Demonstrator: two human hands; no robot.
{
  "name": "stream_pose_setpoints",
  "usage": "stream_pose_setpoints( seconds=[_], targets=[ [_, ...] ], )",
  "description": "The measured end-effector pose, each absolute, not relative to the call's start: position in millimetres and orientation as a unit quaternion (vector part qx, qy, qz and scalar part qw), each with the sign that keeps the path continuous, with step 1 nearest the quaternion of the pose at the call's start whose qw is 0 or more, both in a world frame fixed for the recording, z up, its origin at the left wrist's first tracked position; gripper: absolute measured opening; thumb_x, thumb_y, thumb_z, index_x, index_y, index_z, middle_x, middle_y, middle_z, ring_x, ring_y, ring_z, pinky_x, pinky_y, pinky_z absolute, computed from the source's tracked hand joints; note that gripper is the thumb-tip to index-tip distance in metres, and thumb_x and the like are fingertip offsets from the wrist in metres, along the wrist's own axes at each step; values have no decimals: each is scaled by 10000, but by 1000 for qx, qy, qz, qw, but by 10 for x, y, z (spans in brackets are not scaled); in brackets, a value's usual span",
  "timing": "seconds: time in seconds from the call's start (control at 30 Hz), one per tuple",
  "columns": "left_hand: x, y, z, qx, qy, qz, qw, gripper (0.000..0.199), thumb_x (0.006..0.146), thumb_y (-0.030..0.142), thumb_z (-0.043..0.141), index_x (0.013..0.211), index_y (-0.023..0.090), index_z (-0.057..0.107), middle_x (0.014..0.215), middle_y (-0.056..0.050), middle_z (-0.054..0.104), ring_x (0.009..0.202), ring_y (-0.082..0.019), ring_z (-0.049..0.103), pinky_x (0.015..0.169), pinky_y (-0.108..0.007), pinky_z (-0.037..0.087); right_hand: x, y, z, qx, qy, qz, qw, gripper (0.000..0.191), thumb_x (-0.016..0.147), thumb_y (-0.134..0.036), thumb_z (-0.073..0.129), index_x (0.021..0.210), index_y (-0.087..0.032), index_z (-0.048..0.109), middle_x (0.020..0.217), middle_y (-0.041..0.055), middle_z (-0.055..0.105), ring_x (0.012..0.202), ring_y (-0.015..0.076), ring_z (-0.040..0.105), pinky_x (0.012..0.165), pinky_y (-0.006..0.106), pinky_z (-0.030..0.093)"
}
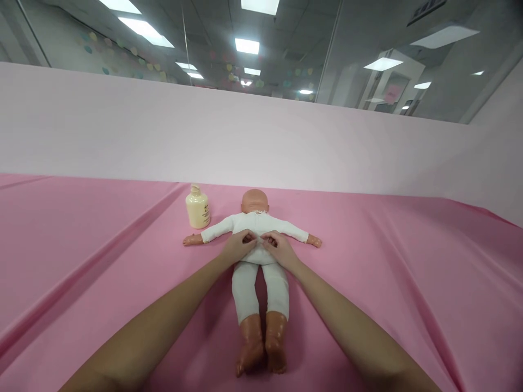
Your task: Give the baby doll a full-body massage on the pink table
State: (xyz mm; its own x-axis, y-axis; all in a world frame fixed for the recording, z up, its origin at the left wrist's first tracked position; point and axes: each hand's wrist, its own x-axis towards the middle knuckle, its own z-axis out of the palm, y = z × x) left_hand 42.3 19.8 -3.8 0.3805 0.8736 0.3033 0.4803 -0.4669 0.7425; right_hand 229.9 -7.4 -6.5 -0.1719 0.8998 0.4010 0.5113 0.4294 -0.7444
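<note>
A baby doll (246, 280) with a white cloth body lies stretched out, head away from me and arms spread wide. No face shows on its bald head, so it appears to be front down. My left hand (239, 246) and my right hand (281, 248) meet at the middle of its trunk. The fingers of both are curled, thumbs and fingertips pinching the white cloth from either side. Their tips almost touch each other. Beyond the doll's left-lying arm stands a cream pump bottle (198, 208), apart from both hands.
A pink cloth (122, 305) with several folds covers the surface under the doll. Behind it rises a low white wall (253, 141), topped by glass panes (261, 49) that show ceiling lights.
</note>
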Motion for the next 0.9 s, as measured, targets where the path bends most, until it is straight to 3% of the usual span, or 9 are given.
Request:
stream_pose_setpoints(
  seconds=[0.13,0.37,0.43,0.53,0.63,0.73,0.9],
  targets=[
    [434,276,-25,777,465,327,270,222,808,321,525,971,216,634,775,-40,691,713,-185,627,635,-285,479,2322,39,-86,-502,-719,255,408,227,810,-305,591,979,-197,697,908,41,648,744,153,560,695,291,476],
    [581,398,-78,801,511,273,151,148,792,275,515,706,211,618,680,-3,641,632,-148,580,587,-268,435,2189,109,-106,-543,-721,196,384,134,775,-178,582,732,-190,708,811,37,614,732,166,567,708,309,476],
    [609,368,-96,803,514,275,125,154,818,258,490,743,200,612,708,-22,634,663,-165,588,611,-284,443,2182,64,-124,-535,-720,179,404,142,795,-185,567,801,-191,709,925,55,600,757,166,572,721,316,490],
    [626,297,-126,794,518,304,92,211,849,238,467,1016,178,583,1020,-84,624,819,-200,612,692,-321,466,2205,25,-134,-514,-723,143,439,246,849,-219,524,1054,-206,659,1143,83,551,882,180,586,791,328,501],
    [630,280,-149,790,515,325,68,343,860,227,479,1199,184,488,1263,-117,501,946,-220,608,765,-340,478,2229,82,-114,-524,-738,104,413,267,889,-216,473,1113,-201,617,1134,79,583,1023,193,568,904,330,460],
    [635,341,-149,799,514,303,68,274,890,227,452,1155,194,512,1199,-107,542,987,-235,605,817,-349,471,2216,205,-83,-570,-741,73,346,231,906,-216,464,1086,-191,608,1086,73,632,1023,194,583,920,320,435],
    [678,462,-111,781,551,287,62,334,926,271,392,1237,154,427,1076,-149,597,924,-275,626,763,-375,467,2132,379,-33,-640,-717,34,274,322,964,-281,377,1266,-208,461,1050,101,672,970,235,624,832,337,438]
  ],
)
